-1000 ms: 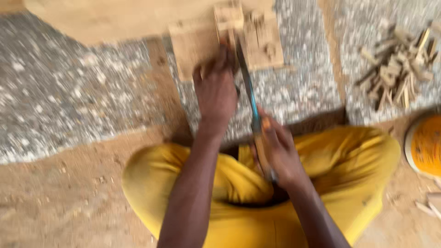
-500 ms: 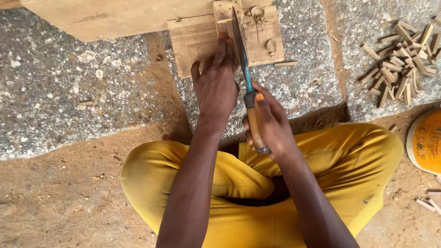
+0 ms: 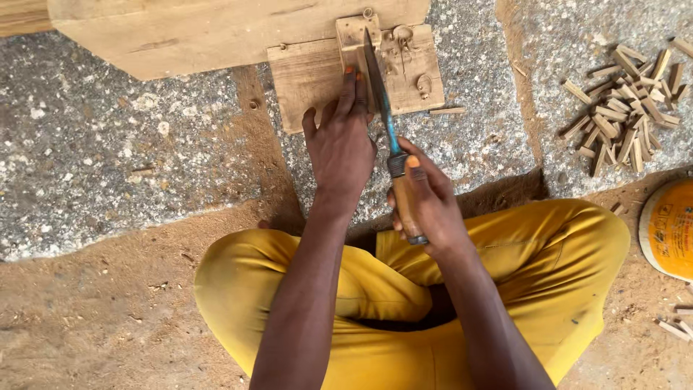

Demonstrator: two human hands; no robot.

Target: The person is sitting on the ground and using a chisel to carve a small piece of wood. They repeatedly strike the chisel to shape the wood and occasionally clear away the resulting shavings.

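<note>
The person sits on the ground with crossed legs in yellow trousers (image 3: 556, 267), and both arms reach toward the far side.

The right hand (image 3: 426, 198) makes a full, tight grip around the wooden handle of a chisel (image 3: 382, 115). All the fingers wrap the handle, and the end of the handle shows just below the hand. From this grip the blue neck and the long dark blade point away from the person, a little tilted to the left, and the tip lies over a small wooden block (image 3: 355, 40).

The left hand (image 3: 341, 148) is not closed. It lies flat, palm down, with the fingers stretched toward the far side. The fingertips (image 3: 350, 76) press on the small wooden block, just to the left of the blade. I cannot tell if the thumb touches anything.

The small wooden block stands on a flat square board (image 3: 310, 79), which lies on the grey stone slab (image 3: 108, 159). On the right part of the board I see some small curled pieces, too small to name. Behind the board, at the far side, lies a big pale plank (image 3: 202, 32).

To the far right, well apart from the hands, a heap of short wooden sticks (image 3: 624, 108) lies on the stone. At the right edge, near the knee, a part of a round orange lid (image 3: 668, 227) is visible. The near ground is brown sawdust (image 3: 94, 310).
</note>
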